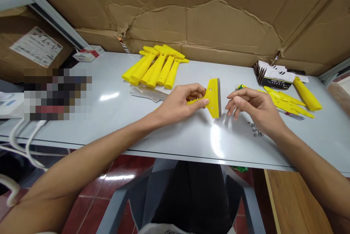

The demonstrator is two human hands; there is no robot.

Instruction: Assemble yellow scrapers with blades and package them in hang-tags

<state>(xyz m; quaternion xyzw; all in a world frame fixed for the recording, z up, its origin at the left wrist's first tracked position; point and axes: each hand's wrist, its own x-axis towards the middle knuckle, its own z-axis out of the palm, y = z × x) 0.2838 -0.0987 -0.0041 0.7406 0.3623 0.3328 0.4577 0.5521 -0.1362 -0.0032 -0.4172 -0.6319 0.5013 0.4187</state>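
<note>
Here, the left hand (pixel 180 101) is gripping a yellow scraper (pixel 213 99), the right hand (pixel 253 108) hovering free, a far-left label (pixel 37 47) showing unclear handwriting.

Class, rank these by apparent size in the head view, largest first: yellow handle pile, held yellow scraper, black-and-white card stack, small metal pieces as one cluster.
1. Yellow handle pile
2. Held yellow scraper and card stack: too close to rank; the left hand covers part of the scraper
3. Small metal pieces
</note>
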